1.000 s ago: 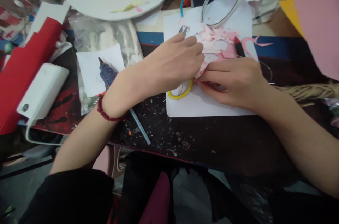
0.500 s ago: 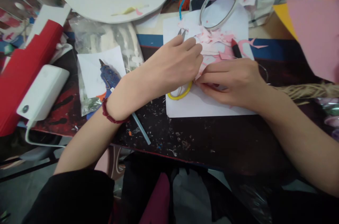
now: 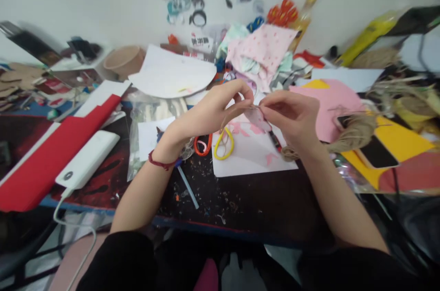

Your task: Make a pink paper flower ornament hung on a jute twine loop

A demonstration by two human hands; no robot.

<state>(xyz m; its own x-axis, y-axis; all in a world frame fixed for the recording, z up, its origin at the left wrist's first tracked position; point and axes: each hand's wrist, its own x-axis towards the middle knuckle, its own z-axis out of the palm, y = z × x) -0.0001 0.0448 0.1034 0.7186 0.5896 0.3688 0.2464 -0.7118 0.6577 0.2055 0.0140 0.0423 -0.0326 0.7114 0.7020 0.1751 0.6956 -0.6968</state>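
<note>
Both hands are up off the sheet vs. half a second ago, and the view now takes in the wall. Left hand (image 3: 225, 107): thumb and fingertips pinched together, apparently on a thin tan twine strand (image 3: 225, 121) that trails down toward the yellow loop handle (image 3: 233, 142). Right hand (image 3: 294, 114): thumb and forefinger pinching a small, thin, pale pink piece (image 3: 257, 119) (cloth or paper, can't tell) near its upper edge. Piece hangs between the hands, above the rectangular white paper sheet (image 3: 250, 162). Yellow loop sits by the sheet's left edge; a red loop handle (image 3: 203, 154) lies just outside that edge, on the dark worktop (image 3: 261, 204). Translucent stick (image 3: 188, 188) is near the worktop's front edge.

Handling, my guess: piece is very light, floppy, easy to crease or tear. Take it by the rim, fingertips only. Twine should be limp, slightly rough, not slippery; hold close to the end.
</note>
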